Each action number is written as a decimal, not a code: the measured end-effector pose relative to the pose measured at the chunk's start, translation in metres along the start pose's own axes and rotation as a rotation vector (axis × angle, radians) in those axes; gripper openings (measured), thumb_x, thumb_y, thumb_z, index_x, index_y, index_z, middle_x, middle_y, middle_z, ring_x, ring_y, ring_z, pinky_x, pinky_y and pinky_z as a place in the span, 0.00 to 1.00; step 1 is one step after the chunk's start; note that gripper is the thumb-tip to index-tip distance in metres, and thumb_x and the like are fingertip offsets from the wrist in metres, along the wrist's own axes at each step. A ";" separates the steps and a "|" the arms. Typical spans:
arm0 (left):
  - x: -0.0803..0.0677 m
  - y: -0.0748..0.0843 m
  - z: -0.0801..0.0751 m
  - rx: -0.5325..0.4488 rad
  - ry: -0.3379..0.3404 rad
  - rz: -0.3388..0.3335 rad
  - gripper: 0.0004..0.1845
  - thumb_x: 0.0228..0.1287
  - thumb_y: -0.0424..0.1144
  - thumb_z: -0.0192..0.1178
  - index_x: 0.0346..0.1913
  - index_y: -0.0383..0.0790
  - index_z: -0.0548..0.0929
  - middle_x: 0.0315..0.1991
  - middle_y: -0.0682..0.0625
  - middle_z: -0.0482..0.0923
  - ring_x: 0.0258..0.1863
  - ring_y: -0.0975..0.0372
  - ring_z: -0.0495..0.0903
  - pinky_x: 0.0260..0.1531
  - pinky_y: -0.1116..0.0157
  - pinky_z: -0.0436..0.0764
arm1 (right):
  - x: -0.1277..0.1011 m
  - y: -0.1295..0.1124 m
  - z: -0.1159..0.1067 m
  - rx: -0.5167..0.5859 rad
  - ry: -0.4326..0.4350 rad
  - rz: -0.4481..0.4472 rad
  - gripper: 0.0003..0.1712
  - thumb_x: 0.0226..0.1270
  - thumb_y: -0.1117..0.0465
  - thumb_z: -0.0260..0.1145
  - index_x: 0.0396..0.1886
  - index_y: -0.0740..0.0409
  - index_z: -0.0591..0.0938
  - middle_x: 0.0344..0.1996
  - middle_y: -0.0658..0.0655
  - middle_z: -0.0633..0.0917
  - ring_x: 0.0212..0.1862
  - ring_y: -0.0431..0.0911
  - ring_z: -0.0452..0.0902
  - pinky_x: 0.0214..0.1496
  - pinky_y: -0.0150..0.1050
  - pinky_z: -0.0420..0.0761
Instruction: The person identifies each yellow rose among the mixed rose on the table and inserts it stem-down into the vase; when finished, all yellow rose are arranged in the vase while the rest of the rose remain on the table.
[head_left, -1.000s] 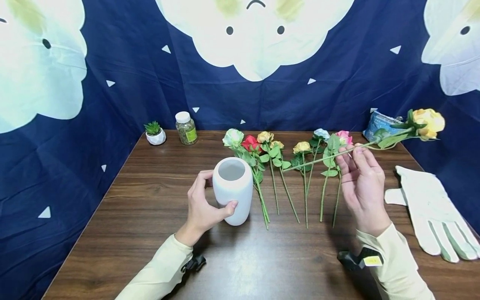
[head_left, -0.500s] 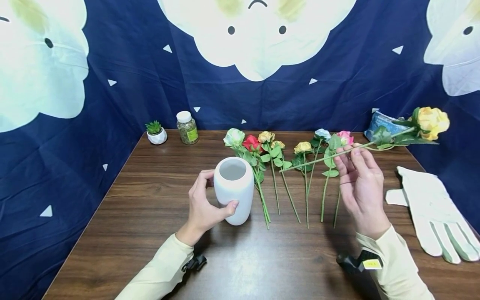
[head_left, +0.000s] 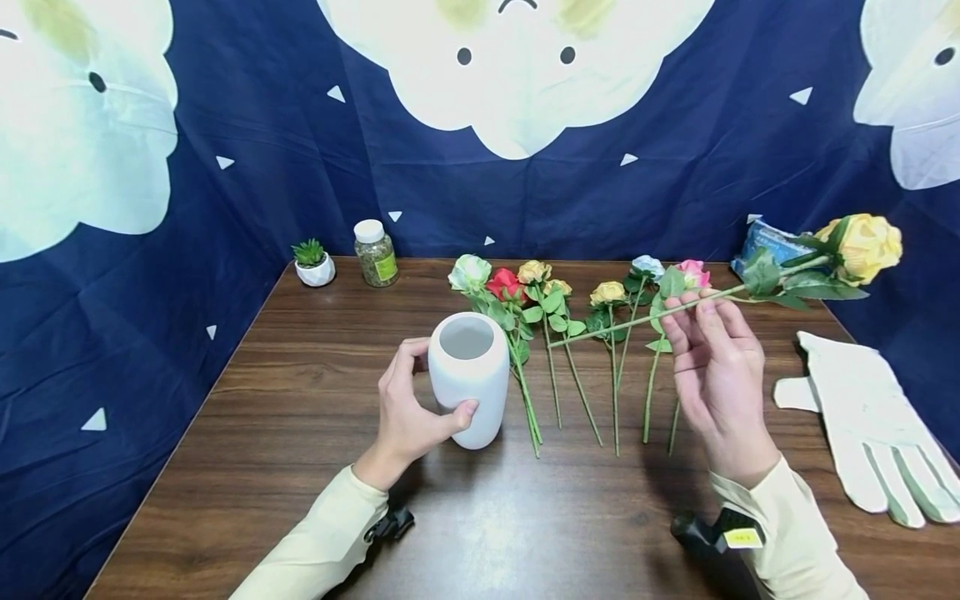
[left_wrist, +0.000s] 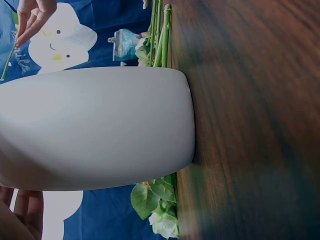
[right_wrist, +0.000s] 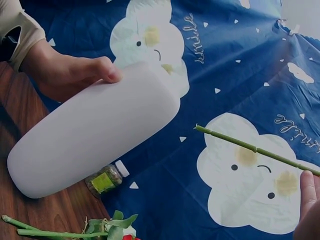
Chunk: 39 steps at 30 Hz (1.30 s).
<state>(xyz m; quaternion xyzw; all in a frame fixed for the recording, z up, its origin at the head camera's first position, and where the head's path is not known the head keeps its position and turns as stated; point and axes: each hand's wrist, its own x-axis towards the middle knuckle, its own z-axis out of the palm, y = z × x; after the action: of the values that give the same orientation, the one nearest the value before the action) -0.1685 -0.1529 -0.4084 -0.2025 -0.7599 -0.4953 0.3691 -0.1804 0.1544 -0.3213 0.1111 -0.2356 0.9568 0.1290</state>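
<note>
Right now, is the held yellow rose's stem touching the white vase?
Apart. The right wrist view shows blue backdrop between the stem's free end and the white vase.

Surface [head_left: 322, 383] is dark brown wood grain, shiny at near middle. Far left corner: potted succulent [head_left: 315, 271], with white-capped jar [head_left: 377, 260] just beside. White vase [head_left: 470, 383] stands upright near centre. Rightward, roses lie stems nearward: pale green rose [head_left: 470, 273], red rose [head_left: 506, 285], three yellow roses [head_left: 607, 292], blue rose [head_left: 647, 267], pink rose [head_left: 692, 273]. Blue packet [head_left: 772, 242] sits far right; white glove [head_left: 870, 417] lies nearer, fingers nearward.
</note>
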 end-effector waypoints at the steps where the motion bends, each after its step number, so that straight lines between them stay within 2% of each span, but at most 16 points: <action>1: 0.000 0.000 0.000 0.000 -0.001 -0.001 0.38 0.42 0.55 0.73 0.53 0.31 0.79 0.45 0.41 0.84 0.40 0.58 0.79 0.41 0.66 0.77 | 0.000 0.000 0.000 0.005 -0.004 -0.001 0.08 0.75 0.74 0.56 0.38 0.74 0.81 0.36 0.67 0.87 0.41 0.55 0.89 0.46 0.41 0.88; 6: 0.001 -0.001 0.000 -0.001 0.002 0.004 0.37 0.42 0.54 0.73 0.53 0.31 0.79 0.45 0.41 0.83 0.39 0.58 0.79 0.41 0.67 0.76 | -0.002 0.001 0.001 0.017 -0.019 -0.005 0.08 0.76 0.75 0.56 0.40 0.75 0.81 0.36 0.68 0.87 0.41 0.55 0.89 0.46 0.42 0.88; 12: 0.003 -0.001 -0.001 0.016 -0.002 0.022 0.38 0.44 0.56 0.72 0.53 0.31 0.79 0.45 0.40 0.83 0.39 0.58 0.79 0.38 0.59 0.79 | -0.005 0.005 0.005 0.030 -0.014 -0.004 0.08 0.75 0.75 0.57 0.40 0.74 0.82 0.36 0.68 0.88 0.41 0.56 0.89 0.46 0.42 0.88; 19: 0.002 0.001 -0.002 0.012 -0.014 0.018 0.38 0.44 0.56 0.73 0.53 0.31 0.79 0.46 0.41 0.84 0.40 0.56 0.81 0.42 0.67 0.77 | -0.008 0.013 0.012 0.030 0.021 0.012 0.07 0.74 0.74 0.58 0.39 0.72 0.82 0.35 0.66 0.88 0.40 0.53 0.90 0.43 0.39 0.88; 25: -0.001 0.001 -0.003 0.009 -0.008 0.007 0.38 0.44 0.56 0.73 0.54 0.31 0.79 0.46 0.41 0.84 0.40 0.57 0.81 0.42 0.68 0.77 | -0.004 0.020 0.024 0.062 -0.015 0.023 0.07 0.74 0.74 0.59 0.41 0.73 0.83 0.36 0.66 0.88 0.40 0.54 0.90 0.44 0.39 0.88; 32: -0.003 -0.001 -0.001 0.005 -0.002 0.004 0.38 0.43 0.54 0.73 0.54 0.31 0.79 0.46 0.41 0.84 0.40 0.57 0.80 0.42 0.68 0.77 | 0.000 0.034 0.045 -0.031 -0.060 0.025 0.04 0.73 0.73 0.61 0.42 0.70 0.82 0.36 0.63 0.87 0.40 0.51 0.88 0.45 0.37 0.87; 39: -0.002 0.000 0.000 -0.006 -0.002 0.010 0.38 0.43 0.54 0.73 0.54 0.31 0.79 0.46 0.42 0.84 0.40 0.57 0.80 0.42 0.68 0.77 | 0.005 0.049 0.051 -0.135 -0.082 0.025 0.04 0.71 0.70 0.66 0.41 0.67 0.84 0.34 0.60 0.89 0.39 0.47 0.89 0.44 0.34 0.87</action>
<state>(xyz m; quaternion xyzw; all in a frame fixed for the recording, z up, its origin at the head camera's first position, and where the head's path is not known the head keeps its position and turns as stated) -0.1674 -0.1528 -0.4100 -0.2078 -0.7578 -0.4954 0.3702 -0.1925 0.0888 -0.2962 0.1385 -0.3062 0.9348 0.1145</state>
